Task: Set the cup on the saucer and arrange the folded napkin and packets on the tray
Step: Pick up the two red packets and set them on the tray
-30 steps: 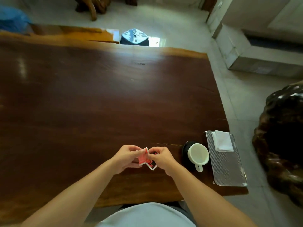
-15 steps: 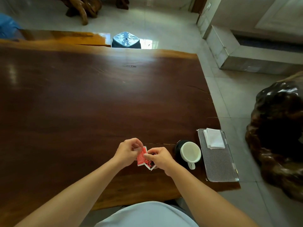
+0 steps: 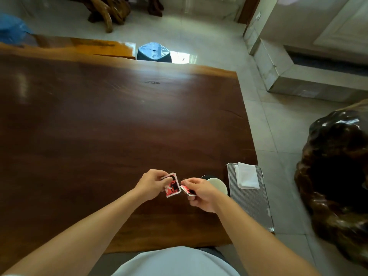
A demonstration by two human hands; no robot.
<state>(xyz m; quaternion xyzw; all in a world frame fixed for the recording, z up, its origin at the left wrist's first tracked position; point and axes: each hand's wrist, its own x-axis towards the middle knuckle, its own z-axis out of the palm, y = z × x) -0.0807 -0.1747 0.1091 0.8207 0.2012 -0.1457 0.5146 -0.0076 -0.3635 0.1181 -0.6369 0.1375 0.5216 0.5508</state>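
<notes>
- Left hand (image 3: pixel 152 184) raised above the table (image 3: pixel 99 126), fingers pressed on a red-and-black packet (image 3: pixel 172 186); a second white edge behind it suggests more than one packet in the pinch, count uncertain.
- Right hand (image 3: pixel 201 194) just beside the left, thumb and fingertips pinching another red packet (image 3: pixel 188 191), held tilted, mostly hidden by the fingers.
- The two packets sit close together, a narrow gap between them; neither touches the table.
- Cup (image 3: pixel 218 185), white, stands on the dark saucer (image 3: pixel 205 177) right behind the right hand; only a sliver of saucer rim shows, handle hidden.
- Tray (image 3: pixel 251 206), ribbed metal, lies at the table's right edge, just beside the cup.
- Folded napkin (image 3: pixel 247 175), white, rests on the tray's far end; near end of the tray bare.
- Both forearms bare, reaching in from the bottom of the view.
</notes>
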